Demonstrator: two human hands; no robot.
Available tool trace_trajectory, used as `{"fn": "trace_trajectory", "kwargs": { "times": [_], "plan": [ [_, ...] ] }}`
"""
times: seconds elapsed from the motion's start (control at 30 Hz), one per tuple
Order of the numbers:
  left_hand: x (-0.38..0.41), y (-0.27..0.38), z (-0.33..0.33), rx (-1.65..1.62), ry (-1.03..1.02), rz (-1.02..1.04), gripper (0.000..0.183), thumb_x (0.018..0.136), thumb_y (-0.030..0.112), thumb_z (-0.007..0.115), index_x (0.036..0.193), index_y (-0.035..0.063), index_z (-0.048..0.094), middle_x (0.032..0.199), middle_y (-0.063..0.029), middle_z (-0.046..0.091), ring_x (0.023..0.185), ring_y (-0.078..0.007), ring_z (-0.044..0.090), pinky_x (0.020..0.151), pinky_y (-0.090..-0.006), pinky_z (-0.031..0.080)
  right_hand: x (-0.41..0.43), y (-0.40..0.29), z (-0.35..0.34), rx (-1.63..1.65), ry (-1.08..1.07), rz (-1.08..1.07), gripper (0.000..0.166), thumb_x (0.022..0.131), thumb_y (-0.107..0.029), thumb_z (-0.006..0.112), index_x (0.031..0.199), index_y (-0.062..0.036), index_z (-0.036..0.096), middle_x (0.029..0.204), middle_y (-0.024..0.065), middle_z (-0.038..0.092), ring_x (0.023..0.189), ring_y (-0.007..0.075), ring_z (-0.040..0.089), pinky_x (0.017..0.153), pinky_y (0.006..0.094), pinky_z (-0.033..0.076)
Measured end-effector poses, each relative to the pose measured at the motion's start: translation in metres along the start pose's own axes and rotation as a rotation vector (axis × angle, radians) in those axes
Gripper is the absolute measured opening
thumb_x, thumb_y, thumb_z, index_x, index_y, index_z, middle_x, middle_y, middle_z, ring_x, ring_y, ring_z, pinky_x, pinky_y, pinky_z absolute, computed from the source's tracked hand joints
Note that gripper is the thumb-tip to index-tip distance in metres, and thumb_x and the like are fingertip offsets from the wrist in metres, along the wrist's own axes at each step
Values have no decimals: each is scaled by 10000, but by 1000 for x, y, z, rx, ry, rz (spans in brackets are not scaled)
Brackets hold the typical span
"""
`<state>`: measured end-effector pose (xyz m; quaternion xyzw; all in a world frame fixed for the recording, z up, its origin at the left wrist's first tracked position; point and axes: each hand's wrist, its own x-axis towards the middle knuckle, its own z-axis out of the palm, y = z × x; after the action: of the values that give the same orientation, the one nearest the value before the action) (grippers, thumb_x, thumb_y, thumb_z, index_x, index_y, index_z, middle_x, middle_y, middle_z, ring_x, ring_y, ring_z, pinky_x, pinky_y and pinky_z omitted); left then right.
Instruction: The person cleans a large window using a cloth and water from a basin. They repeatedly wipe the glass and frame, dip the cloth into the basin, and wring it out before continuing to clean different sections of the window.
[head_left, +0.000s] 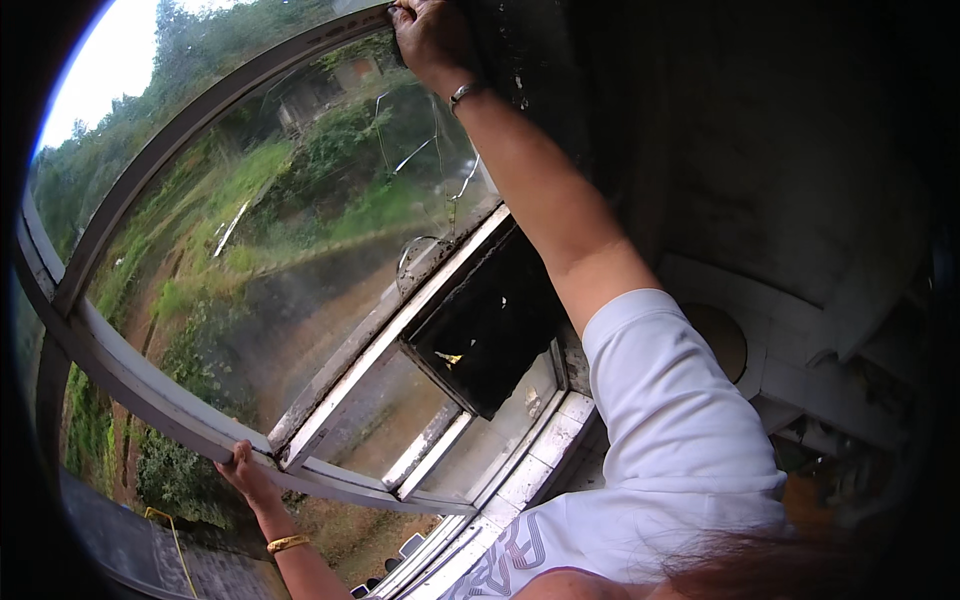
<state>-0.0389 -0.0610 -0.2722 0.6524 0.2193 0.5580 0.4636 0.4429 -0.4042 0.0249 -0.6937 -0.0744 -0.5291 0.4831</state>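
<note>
A large light-coloured metal window frame (172, 394) with glass panes stretches across the left half of the view. My left hand (246, 474) grips its lower upright close to the joint with a crossbar (390, 330). At the top edge of the view, my right hand (433, 37) is curled around the far end of the upper rail (247, 82); its fingertips are partly cut off. Cracks or torn strips show on the glass pane (330, 195) below that hand. A blackened panel (480, 330) with small holes fills part of the section under the crossbar.
A white-tiled sill (547, 446) runs below the window, with sliding tracks (427, 555) beside it. Behind my right arm, a dim room holds a tiled counter (787, 352) with a round dark object (712, 341). Greenery and a slope (225, 195) lie outside.
</note>
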Motion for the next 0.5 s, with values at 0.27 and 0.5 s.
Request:
{"fn": "trace_trajectory", "kwargs": {
  "times": [0.27,0.5],
  "plan": [
    [-1,5,15,-89,-21,60,290,884,-18,586,1172,-21,546,1151,-87,625,983,-187,542,939,-323,436,44,41,-15,127,84,-79,279,950,-312,596,934,-84,757,895,226,725,871,419,719,712,526,559],
    [3,-4,-1,13,-26,30,257,895,-9,604,1146,-7,547,1140,-68,618,969,-172,520,948,-317,420,50,40,-12,124,18,-76,297,937,-326,606,924,-66,749,911,254,718,881,434,717,723,519,563]
  ]
}}
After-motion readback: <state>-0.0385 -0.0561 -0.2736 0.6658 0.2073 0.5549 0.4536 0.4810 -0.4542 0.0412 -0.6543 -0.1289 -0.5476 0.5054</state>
